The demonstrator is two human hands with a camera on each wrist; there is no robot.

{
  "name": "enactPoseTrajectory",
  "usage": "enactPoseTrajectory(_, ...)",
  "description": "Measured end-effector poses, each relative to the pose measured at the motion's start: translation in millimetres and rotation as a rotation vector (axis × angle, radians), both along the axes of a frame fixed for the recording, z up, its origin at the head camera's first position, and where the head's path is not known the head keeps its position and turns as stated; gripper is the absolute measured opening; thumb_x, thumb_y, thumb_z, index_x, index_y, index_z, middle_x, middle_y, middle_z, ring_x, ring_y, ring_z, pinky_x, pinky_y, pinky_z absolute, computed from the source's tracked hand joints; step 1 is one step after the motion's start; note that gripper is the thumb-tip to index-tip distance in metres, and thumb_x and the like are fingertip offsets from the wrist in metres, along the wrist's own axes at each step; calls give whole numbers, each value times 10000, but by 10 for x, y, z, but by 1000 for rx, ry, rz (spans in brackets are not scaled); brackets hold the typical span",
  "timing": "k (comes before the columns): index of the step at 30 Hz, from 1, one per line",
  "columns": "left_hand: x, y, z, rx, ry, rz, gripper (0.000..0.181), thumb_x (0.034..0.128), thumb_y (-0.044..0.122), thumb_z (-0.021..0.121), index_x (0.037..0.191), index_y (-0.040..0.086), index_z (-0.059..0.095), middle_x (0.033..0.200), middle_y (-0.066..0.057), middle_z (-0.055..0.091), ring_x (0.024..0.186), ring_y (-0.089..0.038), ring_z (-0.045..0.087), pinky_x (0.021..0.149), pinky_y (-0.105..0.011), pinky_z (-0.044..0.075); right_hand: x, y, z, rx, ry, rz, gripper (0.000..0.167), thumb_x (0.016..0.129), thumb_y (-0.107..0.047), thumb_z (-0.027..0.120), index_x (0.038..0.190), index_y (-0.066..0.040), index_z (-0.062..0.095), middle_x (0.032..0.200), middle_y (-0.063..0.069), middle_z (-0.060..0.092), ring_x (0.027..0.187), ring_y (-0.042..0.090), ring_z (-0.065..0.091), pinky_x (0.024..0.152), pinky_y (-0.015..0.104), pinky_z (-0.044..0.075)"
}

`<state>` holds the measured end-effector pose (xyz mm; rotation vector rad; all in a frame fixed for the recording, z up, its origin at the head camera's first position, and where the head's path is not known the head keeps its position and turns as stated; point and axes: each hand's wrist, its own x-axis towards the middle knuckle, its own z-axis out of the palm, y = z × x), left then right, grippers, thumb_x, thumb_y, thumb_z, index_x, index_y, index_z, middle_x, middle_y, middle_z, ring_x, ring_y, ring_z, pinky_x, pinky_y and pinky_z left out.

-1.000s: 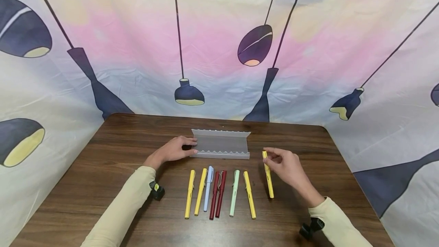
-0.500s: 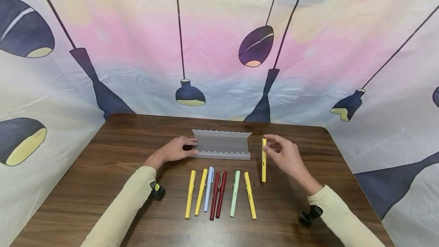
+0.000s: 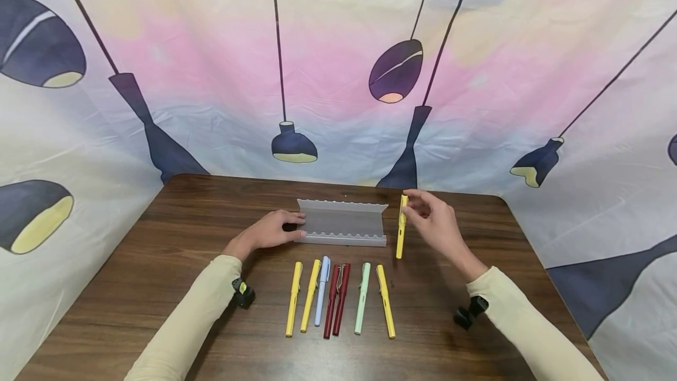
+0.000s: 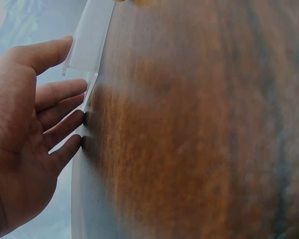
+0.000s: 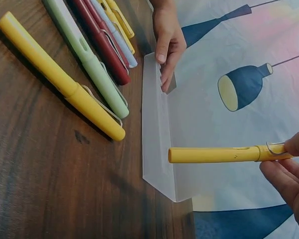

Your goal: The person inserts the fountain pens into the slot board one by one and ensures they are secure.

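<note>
My right hand (image 3: 438, 225) pinches a yellow pen (image 3: 401, 234) near its clip end. The pen is raised over the table just right of a clear plastic pen tray (image 3: 344, 241). In the right wrist view the pen (image 5: 212, 155) points its free end over the tray's near end (image 5: 157, 124). My left hand (image 3: 267, 229) touches the tray's left end, thumb on its front wall. The left wrist view shows this hand (image 4: 20, 114) with fingers spread and fairly straight against the tray (image 4: 89, 42). Both long tray edges are notched.
In front of the tray lies a row of pens: yellow (image 3: 293, 298), yellow (image 3: 309, 296), light blue (image 3: 321, 291), two dark red, one being a red pen (image 3: 341, 300), a mint green pen (image 3: 362, 298) and a yellow one (image 3: 385, 301). A patterned cloth (image 3: 338, 75) hangs behind the wooden table (image 3: 211, 204).
My right hand has lifted the yellow pen and carried it away from me and slightly left, nearer the tray's right end. My left hand and the tray have stayed put.
</note>
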<state>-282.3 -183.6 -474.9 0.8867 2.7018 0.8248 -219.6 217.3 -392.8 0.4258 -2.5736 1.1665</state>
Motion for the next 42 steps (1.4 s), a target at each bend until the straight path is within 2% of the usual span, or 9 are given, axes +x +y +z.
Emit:
enactPoseTrajectory(5, 7, -1, 5, -1, -7, 5, 528, 1010, 397, 640, 1382, 21, 639, 1519, -151, 523, 1436, -398, 429, 1150, -585, 363, -102, -29, -6, -19, 24, -9, 341, 987, -169, 705, 1320, -98, 675, 966, 67, 748, 787, 199, 713, 630, 286, 544)
enactPoseTrajectory(12, 9, 6, 9, -17, -6, 12, 527, 1011, 398, 638, 1388, 30, 636, 1527, -137, 516, 1445, -384, 422, 1161, -571, 357, -245, -75, -27, -55, 41, -7, 340, 991, -194, 704, 1325, -147, 670, 1020, 77, 766, 803, 202, 723, 618, 285, 542)
enactPoseTrajectory(20, 44, 14, 49, -15, -9, 19, 531, 1012, 408, 630, 1381, 27, 641, 1523, -148, 519, 1438, -410, 418, 1157, -598, 344, -391, -124, -126, -132, 54, 3, 339, 976, -151, 714, 1310, -102, 678, 1054, 137, 759, 872, 253, 751, 727, 299, 611)
enactPoseTrajectory(35, 19, 23, 15, -15, -15, 6, 531, 1015, 403, 628, 1395, 31, 630, 1521, -147, 520, 1435, -378, 440, 1155, -557, 371, -472, -206, -312, -127, 73, -5, 348, 983, -140, 706, 1325, -89, 673, 1041, 123, 763, 844, 229, 750, 722, 350, 616)
enactPoseTrajectory(42, 21, 13, 22, -17, -10, 6, 527, 1012, 401, 632, 1388, 31, 636, 1518, -148, 523, 1432, -384, 442, 1153, -559, 374, -481, -229, -356, -130, 58, 5, 339, 979, -140, 712, 1313, -86, 683, 1036, 109, 768, 837, 219, 745, 697, 281, 597)
